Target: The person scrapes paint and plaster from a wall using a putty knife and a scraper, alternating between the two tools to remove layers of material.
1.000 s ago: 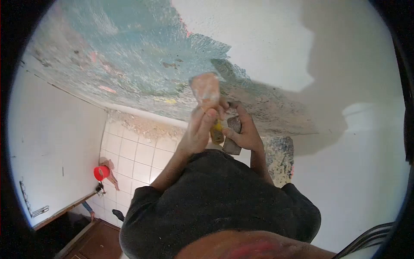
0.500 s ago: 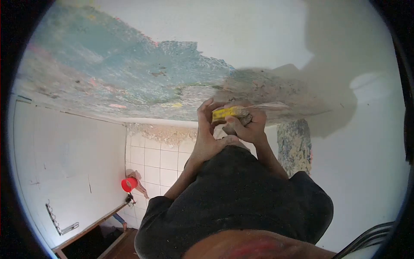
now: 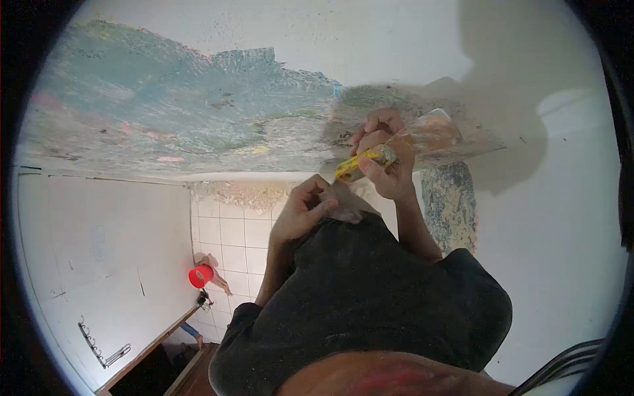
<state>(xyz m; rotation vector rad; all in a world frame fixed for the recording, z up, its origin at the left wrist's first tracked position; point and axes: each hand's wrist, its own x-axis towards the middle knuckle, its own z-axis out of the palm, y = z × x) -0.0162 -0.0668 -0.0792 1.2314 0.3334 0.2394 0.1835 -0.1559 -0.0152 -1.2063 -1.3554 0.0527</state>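
Yellow plastic marks the scraper point(image 3: 361, 162) grasped in the right hand's point(image 3: 396, 175) grip, its blade angled toward two o'clock. At its eight o'clock, the left hand point(image 3: 298, 214) curls; whether that grip holds anything is unclear.

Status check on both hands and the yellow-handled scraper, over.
Right hand gripping yellow-handled scraper. Left hand curled near dark shirt, contents unclear. Blade before patchy wall, contact unclear. No obstruction evident.
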